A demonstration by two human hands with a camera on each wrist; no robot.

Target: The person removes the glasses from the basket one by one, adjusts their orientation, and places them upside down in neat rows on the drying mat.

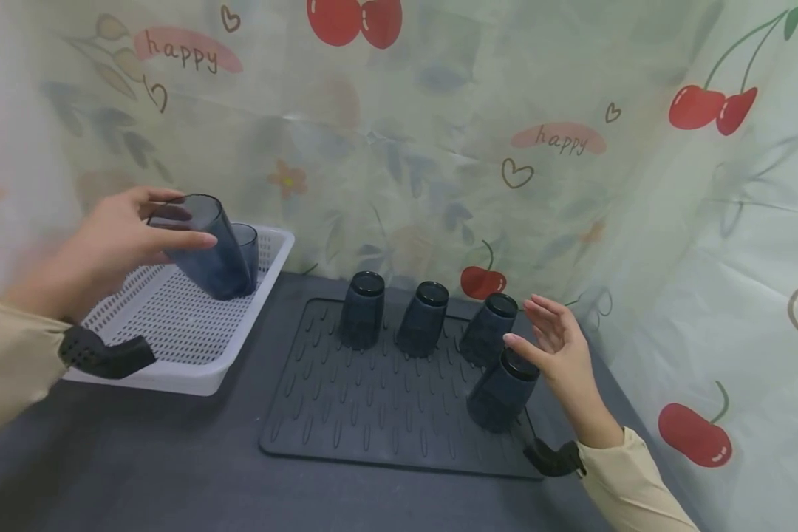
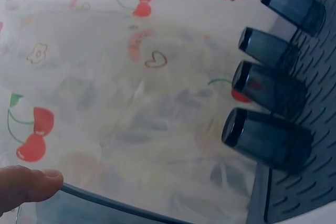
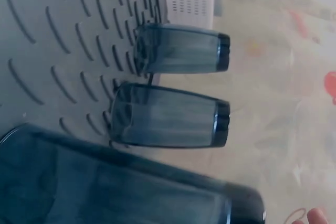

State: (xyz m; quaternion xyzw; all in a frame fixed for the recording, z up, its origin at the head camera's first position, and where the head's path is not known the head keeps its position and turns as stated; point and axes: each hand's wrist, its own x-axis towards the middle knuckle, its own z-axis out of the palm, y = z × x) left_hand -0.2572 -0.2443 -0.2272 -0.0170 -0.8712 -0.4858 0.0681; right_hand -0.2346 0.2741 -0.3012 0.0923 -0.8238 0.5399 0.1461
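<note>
My left hand (image 1: 129, 229) grips a blue-tinted glass tumbler (image 1: 209, 255) near its rim, thumb on one side and fingers on the other. This glass is tilted, mouth up, over the white plastic basket (image 1: 173, 369). A second glass (image 1: 248, 247) stands in the basket behind it, partly hidden. My right hand (image 1: 558, 347) holds nothing; its thumb and fingers are apart, close to the base of an upside-down glass (image 1: 502, 391) at the mat's right side. Another inverted glass (image 1: 488, 329) stands just behind that one.
A dark ridged drying mat (image 1: 372, 414) lies on the grey tabletop (image 1: 173, 458), right of the basket. Two more inverted glasses, the left one (image 1: 362, 310) and the middle one (image 1: 423, 319), stand along its back. A patterned curtain (image 1: 425, 111) hangs behind and at the right.
</note>
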